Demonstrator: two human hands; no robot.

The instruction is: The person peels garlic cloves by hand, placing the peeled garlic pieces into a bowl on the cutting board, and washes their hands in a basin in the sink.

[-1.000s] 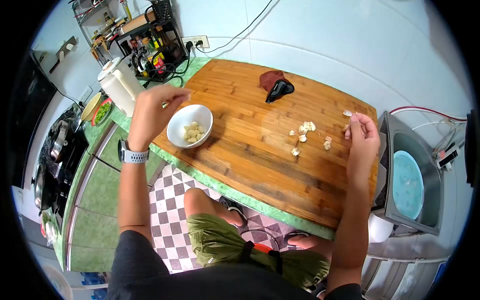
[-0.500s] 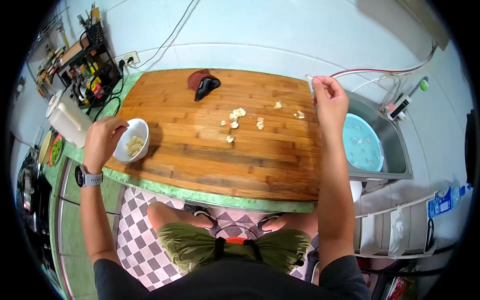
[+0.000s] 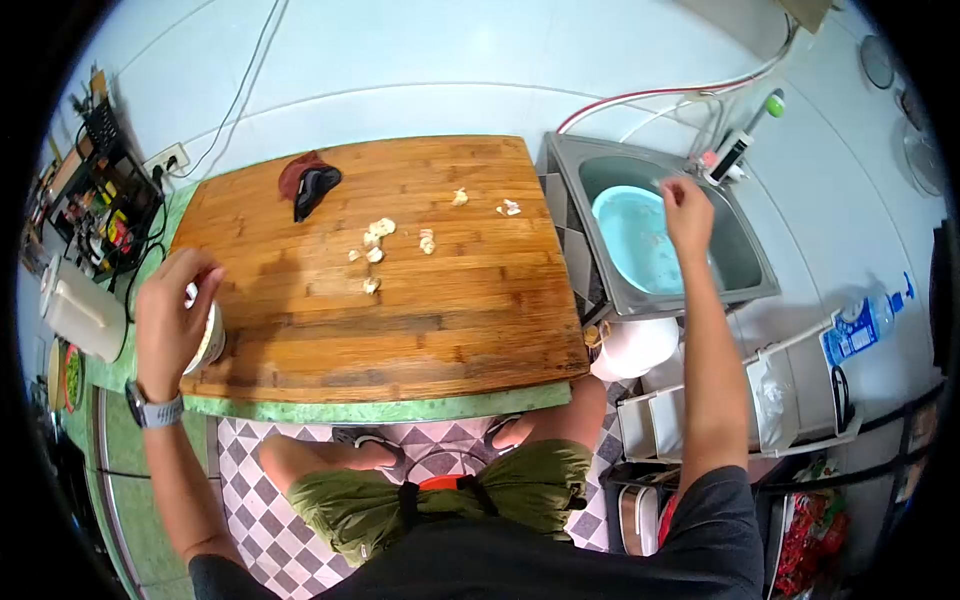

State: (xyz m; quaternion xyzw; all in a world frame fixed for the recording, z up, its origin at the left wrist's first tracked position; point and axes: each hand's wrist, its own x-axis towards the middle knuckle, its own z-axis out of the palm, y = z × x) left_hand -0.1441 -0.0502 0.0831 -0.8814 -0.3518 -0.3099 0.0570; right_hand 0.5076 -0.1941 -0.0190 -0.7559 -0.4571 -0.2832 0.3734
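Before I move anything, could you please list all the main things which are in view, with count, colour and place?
Counter: one, green, under the board
Board: one, brown, centre
Garlic pieces: several, whitish, on the board
Crumpled item: one, dark red and black, board's far left
Bowl: one, white, partly hidden by left hand
Pitcher: one, cream, left
Sink: one, grey, right
Basin: one, light blue, in the sink
Pump bottle: one, blue, far right
Watch: one, grey strap, left wrist
Left hand: one, at the bowl
Right hand: one, above the basin
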